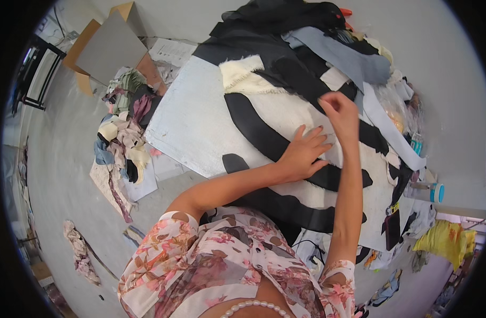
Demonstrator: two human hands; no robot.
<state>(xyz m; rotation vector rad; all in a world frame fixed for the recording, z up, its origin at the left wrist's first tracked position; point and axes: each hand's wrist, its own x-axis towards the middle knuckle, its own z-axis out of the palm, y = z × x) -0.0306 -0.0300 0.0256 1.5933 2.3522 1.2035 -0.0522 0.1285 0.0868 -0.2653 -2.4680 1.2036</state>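
My left hand (302, 157) lies with its fingers spread, pressing on a curved black fabric piece (256, 125) and the cream fleecy cloth (293, 108) beneath it. Farther right, my right hand (342, 112) is raised at the edge of the dark fabric, thumb and fingertips pinched together. What they pinch, if anything, is too small to make out. A second curved black piece (277, 206) rests at the table's near edge, close to my body. A folded cream cloth with a frayed edge (244, 74) sits on the far side of the table.
Black fabric (253, 37) is heaped at the table's (182, 114) far end, with a grey-blue strip (341, 55) across it. A phone-like dark object (392, 230) and a clear, blue-ended cylinder (428, 192) are at right. Scraps (129, 135) and a cardboard box (110, 47) stand left.
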